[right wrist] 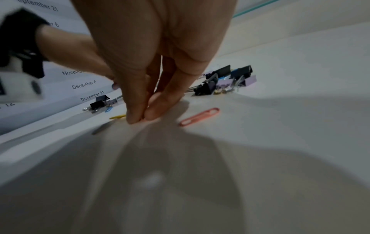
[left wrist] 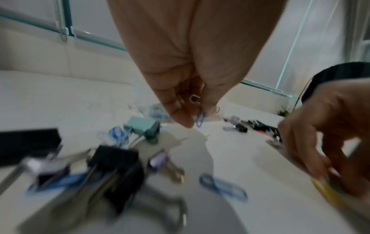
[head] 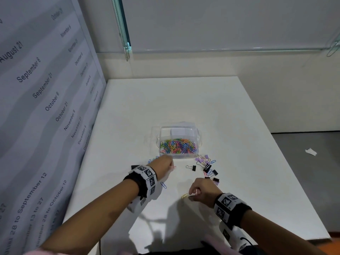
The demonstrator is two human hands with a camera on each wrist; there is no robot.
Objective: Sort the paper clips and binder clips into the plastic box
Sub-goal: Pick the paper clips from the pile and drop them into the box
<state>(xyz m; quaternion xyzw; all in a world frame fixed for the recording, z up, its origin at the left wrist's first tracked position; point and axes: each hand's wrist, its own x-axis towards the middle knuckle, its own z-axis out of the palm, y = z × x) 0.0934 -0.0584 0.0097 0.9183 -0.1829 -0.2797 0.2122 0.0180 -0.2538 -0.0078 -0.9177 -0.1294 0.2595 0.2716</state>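
Mid paper-clip pickup. My left hand [left wrist: 186, 88] pinches blue paper clip [left wrist: 200, 119]; right hand [right wrist: 152, 76] fingertips [right wrist: 138, 118] pressed together beside yellow clip [right wrist: 117, 117]. Next: pinch yellow, carry to plastic box [head: 177, 156], far.

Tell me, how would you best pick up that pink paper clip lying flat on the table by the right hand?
Come from straight above and pinch the pink paper clip across its two long sides, near the middle. It lies flat on the table, so there is nothing to hook under; a rounded end may need tipping up first.
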